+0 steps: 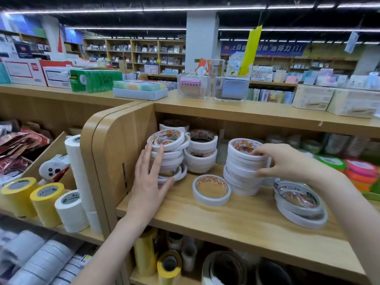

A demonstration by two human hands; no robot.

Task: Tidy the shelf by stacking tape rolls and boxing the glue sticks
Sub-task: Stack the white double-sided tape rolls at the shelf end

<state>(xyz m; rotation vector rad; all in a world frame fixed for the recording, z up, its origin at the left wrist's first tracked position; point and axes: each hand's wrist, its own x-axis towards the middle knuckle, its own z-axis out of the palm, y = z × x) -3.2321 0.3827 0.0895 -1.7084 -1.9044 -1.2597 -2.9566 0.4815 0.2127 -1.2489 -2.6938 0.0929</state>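
We see the left hand (149,177) with straight fingers pressed flat against the left stack of tape rolls (167,156) on the wooden shelf (236,221). The right hand (287,162) curls its fingers around the right stack of tape rolls (243,165); its fingertips hide part of the top roll. One single roll (211,190) lies flat between them. The rolls behind the right stack are blurred.

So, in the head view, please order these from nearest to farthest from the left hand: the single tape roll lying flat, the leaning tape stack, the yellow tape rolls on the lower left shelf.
1. Leaning tape stack, touched by the left hand.
2. Single tape roll, flat on the shelf to its right.
3. Yellow tape rolls, far left, beyond the divider.
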